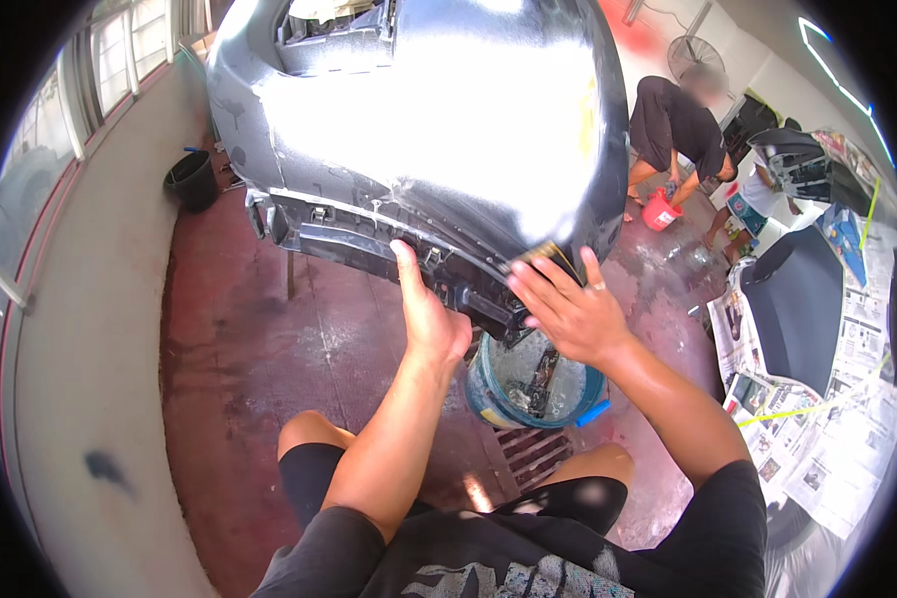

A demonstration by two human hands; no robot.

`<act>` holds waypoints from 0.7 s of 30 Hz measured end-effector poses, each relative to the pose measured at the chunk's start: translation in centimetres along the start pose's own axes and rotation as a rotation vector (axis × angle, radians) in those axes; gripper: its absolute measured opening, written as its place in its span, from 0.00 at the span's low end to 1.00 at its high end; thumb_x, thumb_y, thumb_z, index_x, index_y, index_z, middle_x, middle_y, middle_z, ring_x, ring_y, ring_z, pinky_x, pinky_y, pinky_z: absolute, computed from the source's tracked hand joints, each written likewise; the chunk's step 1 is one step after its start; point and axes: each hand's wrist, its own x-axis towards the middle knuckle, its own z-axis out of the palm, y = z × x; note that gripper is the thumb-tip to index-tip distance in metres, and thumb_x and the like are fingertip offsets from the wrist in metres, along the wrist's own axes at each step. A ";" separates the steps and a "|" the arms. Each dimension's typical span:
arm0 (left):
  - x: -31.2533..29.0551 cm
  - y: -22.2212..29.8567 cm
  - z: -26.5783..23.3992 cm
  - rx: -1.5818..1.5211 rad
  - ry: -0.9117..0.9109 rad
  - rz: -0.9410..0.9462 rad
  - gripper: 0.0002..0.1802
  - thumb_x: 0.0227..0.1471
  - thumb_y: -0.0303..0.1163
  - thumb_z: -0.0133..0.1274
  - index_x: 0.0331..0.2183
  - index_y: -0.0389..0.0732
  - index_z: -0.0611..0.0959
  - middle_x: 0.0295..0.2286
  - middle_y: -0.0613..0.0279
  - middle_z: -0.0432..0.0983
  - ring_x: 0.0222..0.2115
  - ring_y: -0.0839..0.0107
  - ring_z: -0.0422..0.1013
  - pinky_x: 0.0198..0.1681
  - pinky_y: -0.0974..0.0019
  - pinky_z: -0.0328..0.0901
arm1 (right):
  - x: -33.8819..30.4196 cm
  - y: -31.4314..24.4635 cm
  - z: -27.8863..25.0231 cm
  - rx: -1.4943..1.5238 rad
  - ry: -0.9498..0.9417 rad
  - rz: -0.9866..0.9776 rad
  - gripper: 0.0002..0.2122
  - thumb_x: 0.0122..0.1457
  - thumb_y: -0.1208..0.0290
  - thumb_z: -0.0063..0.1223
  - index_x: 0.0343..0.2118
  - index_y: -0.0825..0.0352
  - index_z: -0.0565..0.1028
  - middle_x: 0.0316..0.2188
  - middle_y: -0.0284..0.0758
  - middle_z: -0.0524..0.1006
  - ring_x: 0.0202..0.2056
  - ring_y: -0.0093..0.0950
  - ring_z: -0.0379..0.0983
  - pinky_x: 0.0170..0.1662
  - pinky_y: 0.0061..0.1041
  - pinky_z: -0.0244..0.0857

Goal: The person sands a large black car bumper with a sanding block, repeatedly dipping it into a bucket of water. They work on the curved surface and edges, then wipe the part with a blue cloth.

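Observation:
A large glossy black car bumper [319, 130] fills the upper middle, its surface wet-looking and bright with glare. My left hand [427, 317] grips the bumper's near lower edge, thumb pointing up and the other fingers hidden beneath it. My right hand [573, 304] lies over the right part of that edge, fingers stretched out side by side. Under those fingertips is a small dark pad or folded sheet [540, 254] with a yellowish-brown face, pressed to the bumper. Below the bumper stands a blue-green bucket [483, 394] of cloudy water with a dark object in it.
A floor drain grate [533, 453] lies by the bucket, beside a blue strip [594, 414]. At right, a dark panel [792, 304] rests on newspaper [817, 468]. A person [678, 125] bends over a red bucket [660, 211]. A black bin [191, 182] stands by the left wall.

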 end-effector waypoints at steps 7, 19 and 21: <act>0.7 0.7 -0.4 0.067 0.063 0.117 0.44 0.67 0.71 0.40 0.67 0.48 0.69 0.63 0.65 0.70 0.63 0.70 0.66 0.65 0.60 0.62 | 12.2 -2.5 -2.5 0.053 0.175 -0.003 0.29 0.67 0.52 0.51 0.70 0.56 0.69 0.74 0.26 0.63 0.76 0.27 0.51 0.75 0.62 0.24; 0.4 0.6 0.8 0.039 0.100 0.114 0.44 0.66 0.71 0.42 0.65 0.45 0.72 0.60 0.61 0.72 0.60 0.63 0.69 0.65 0.53 0.63 | 11.1 -1.5 -2.8 0.030 0.249 0.161 0.29 0.67 0.53 0.52 0.70 0.53 0.69 0.74 0.25 0.62 0.76 0.25 0.49 0.74 0.67 0.25; 0.1 0.5 0.8 0.073 0.086 0.115 0.43 0.66 0.71 0.42 0.64 0.46 0.72 0.60 0.61 0.72 0.60 0.62 0.69 0.65 0.52 0.63 | 10.7 -1.8 -2.7 0.056 0.255 0.176 0.29 0.66 0.54 0.53 0.70 0.53 0.69 0.74 0.25 0.62 0.76 0.26 0.49 0.74 0.67 0.26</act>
